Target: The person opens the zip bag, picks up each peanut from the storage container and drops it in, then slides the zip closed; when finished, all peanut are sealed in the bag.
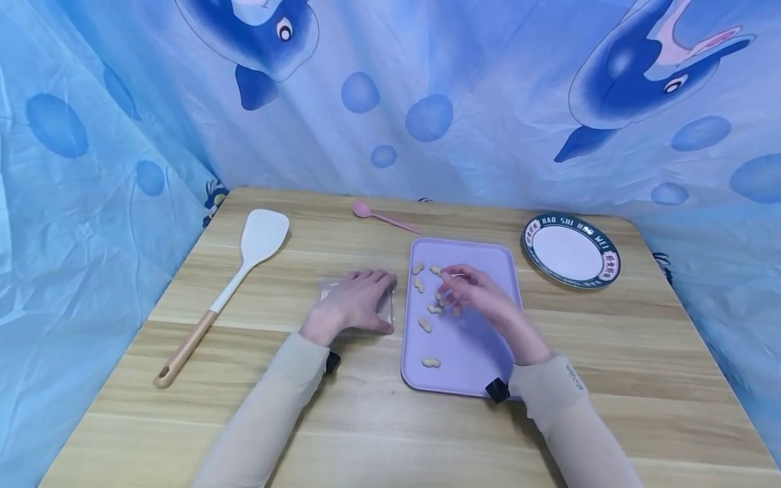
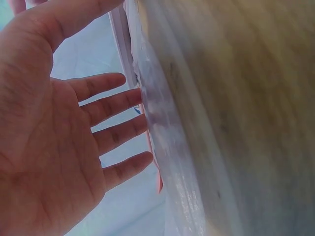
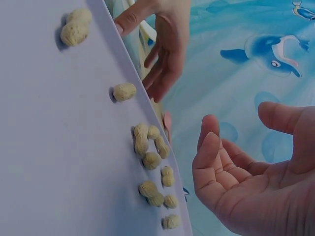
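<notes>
Worktop [image 1: 342, 437] is carrying purple tray [image 1: 470, 356]. Left hand [image 1: 354, 303] is partly covering clear bag [image 2: 167, 137], fingers straight, apart. Right hand [image 1: 483, 296] is hovering over tray, fingers bent, holding nothing. Peanuts [image 1: 430, 362] are lying on tray.

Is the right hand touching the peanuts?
Apart: the right wrist view shows blue backdrop between the right hand and the peanuts.
</notes>
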Available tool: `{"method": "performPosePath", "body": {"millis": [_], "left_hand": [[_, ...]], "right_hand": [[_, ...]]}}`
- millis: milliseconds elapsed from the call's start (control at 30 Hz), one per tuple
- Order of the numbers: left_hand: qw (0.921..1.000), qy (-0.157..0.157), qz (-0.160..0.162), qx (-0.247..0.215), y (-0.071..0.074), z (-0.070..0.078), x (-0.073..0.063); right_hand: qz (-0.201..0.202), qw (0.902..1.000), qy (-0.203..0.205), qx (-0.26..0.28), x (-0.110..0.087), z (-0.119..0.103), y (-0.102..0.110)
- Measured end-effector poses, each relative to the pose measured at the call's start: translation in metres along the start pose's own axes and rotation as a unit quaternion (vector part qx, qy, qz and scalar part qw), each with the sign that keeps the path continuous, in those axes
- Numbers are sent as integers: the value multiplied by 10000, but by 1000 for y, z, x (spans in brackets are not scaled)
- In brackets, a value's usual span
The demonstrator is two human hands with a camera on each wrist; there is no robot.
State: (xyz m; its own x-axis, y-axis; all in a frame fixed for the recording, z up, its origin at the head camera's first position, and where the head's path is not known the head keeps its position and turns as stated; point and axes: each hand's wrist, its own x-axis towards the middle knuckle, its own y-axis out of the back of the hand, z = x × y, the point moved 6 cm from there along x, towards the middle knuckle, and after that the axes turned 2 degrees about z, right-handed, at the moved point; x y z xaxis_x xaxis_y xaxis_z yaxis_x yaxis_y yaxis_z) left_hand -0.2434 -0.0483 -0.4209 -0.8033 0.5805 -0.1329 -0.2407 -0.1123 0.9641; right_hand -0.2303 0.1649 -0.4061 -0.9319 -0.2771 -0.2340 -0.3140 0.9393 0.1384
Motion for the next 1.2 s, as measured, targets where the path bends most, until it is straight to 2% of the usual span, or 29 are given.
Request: {"method": "performPosePath", "body": {"millis": [233,433,567,1000,1200], "left_hand": [[9999,-39,137,-23,0,3,1],[10000,-24,-12,-72,-2,3,2],[9999,-46,8,-103,-1,4,2],[9995,-145,121,-252,-2,3,4],[9994,-124,70,-321,-2,2,4]], "right_hand": [[-120,9999,-7,124,1,5,-3],[-261,9994,26,208,2,5,-6],[-238,9994,-25,244,2,5,-7],[-346,9994,-24,90,1,4,-10],[-352,9993,-86,68,1,4,-10]]}}
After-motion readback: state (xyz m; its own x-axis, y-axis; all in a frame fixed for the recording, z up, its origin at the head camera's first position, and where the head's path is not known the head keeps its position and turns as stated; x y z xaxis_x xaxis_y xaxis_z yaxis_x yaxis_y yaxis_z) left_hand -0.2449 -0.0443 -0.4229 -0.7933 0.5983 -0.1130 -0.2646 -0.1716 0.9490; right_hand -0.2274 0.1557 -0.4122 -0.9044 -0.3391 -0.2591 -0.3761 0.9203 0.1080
